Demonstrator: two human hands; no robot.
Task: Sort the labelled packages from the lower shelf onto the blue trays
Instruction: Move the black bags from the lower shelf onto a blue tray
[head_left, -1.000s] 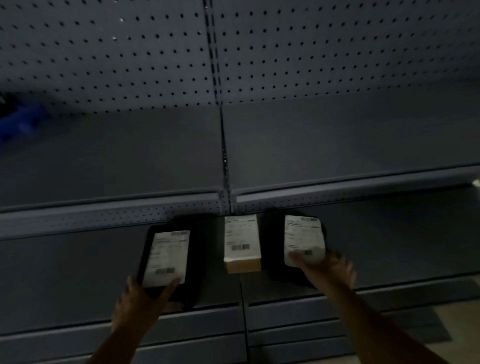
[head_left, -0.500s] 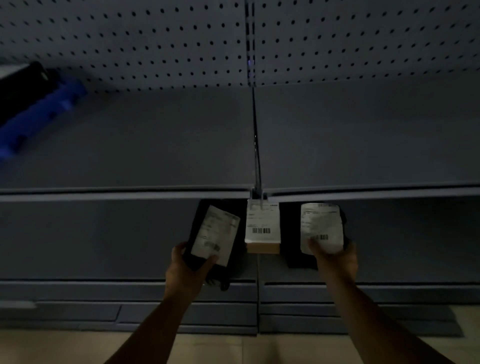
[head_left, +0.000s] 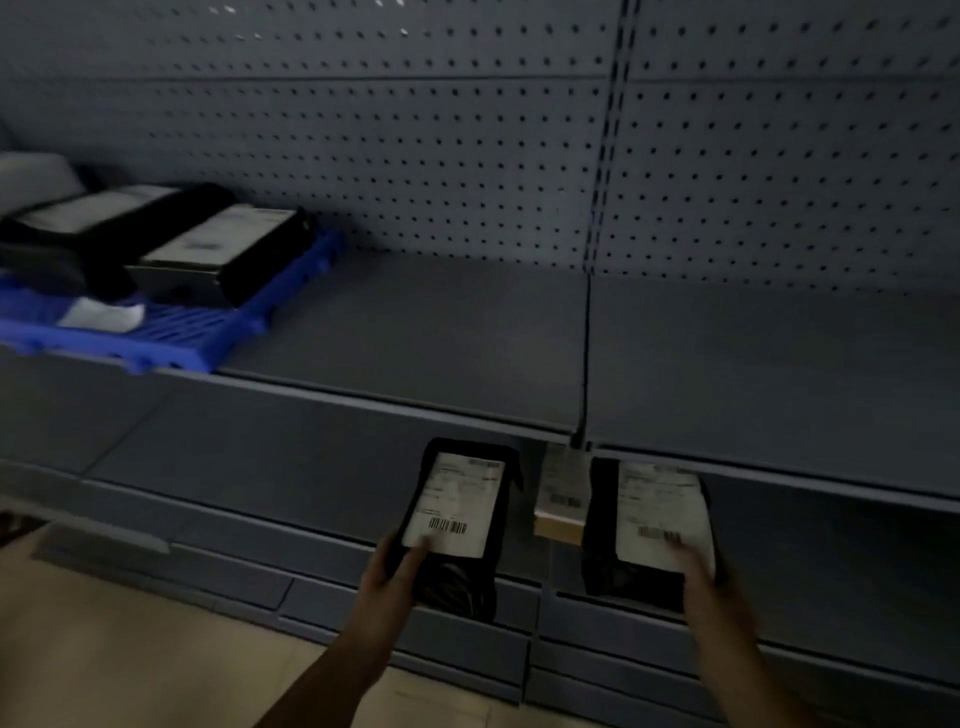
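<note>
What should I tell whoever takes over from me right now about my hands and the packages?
Left hand grips a black bagged package with white label, held in front of the lower grey shelf.
Right hand grips a second black labelled package; lifted or not, unclear.
Small brown cardboard box, labelled, sits on that shelf between them.
Done: blue plastic tray, upper shelf left, holds stacked dark packages.
Left: tray these three.

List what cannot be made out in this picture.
Head view:
Label text on the left black package: too small, blurred.
Brown box: far end hidden under the upper shelf edge.
Blue tray: cut by left edge.
Right hand: motion blur hides its grip on the right black package.
</note>
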